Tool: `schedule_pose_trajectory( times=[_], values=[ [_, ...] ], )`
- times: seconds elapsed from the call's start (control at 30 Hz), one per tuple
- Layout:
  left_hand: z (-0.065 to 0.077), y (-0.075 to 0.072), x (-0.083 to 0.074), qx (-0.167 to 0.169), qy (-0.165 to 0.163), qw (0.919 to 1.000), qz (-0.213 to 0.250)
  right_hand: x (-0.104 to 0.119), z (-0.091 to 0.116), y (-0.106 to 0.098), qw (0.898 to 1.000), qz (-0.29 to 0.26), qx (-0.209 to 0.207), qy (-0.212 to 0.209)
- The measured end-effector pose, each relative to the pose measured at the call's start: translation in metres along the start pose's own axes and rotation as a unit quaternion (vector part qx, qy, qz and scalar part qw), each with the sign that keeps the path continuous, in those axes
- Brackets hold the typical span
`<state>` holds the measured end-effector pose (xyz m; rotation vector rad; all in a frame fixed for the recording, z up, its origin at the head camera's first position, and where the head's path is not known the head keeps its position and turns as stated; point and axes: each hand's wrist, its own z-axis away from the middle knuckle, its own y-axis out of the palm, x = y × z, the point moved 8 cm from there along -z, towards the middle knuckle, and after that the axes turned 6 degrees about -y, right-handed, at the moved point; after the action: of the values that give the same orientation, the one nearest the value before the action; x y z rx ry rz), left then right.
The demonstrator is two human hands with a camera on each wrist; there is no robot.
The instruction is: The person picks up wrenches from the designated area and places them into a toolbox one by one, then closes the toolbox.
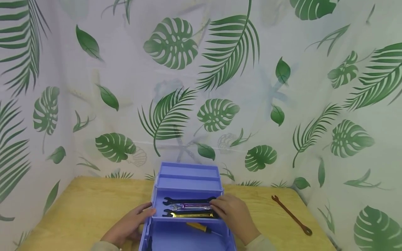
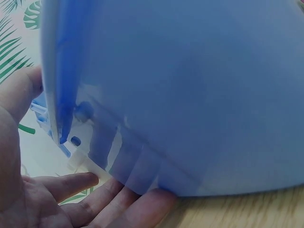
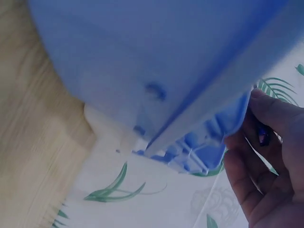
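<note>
A blue toolbox (image 1: pixel 190 184) stands with its lid raised and an upper tray (image 1: pixel 188 219) showing. Across that tray lie several open-ended wrenches: a black wrench (image 1: pixel 185 201) at the back, a purple wrench (image 1: pixel 191 206), and a gold wrench (image 1: pixel 191 215) in front beside another black one. My left hand (image 1: pixel 133 223) holds the box's left side, thumb over the tray rim and fingers (image 2: pixel 90 204) along the outer wall. At the tray's right end, my right hand (image 1: pixel 233 212) pinches the purple wrench, whose dark purple end (image 3: pixel 263 135) shows between thumb and fingers.
In the lower compartment lies a screwdriver with a yellow handle (image 1: pixel 198 227). A reddish-brown wrench (image 1: pixel 292 216) rests on the wooden table (image 1: pixel 103 195) to the right. Leaf-printed cloth (image 1: pixel 125 104) hangs behind and along both sides.
</note>
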<state>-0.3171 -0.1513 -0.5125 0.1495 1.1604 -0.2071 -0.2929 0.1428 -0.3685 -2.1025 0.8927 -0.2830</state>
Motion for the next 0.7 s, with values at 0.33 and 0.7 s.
schedule_pose_trajectory(
  times=[0.33,0.7],
  values=[
    [-0.004,-0.002,0.0,-0.002,-0.017,0.9997,-0.014,-0.004,-0.011,0.021,0.997,-0.043,0.063,0.028],
    [0.001,0.002,-0.001,0.041,0.027,0.9988,0.001,-0.01,-0.012,0.036,0.994,-0.059,0.092,0.024]
  ],
)
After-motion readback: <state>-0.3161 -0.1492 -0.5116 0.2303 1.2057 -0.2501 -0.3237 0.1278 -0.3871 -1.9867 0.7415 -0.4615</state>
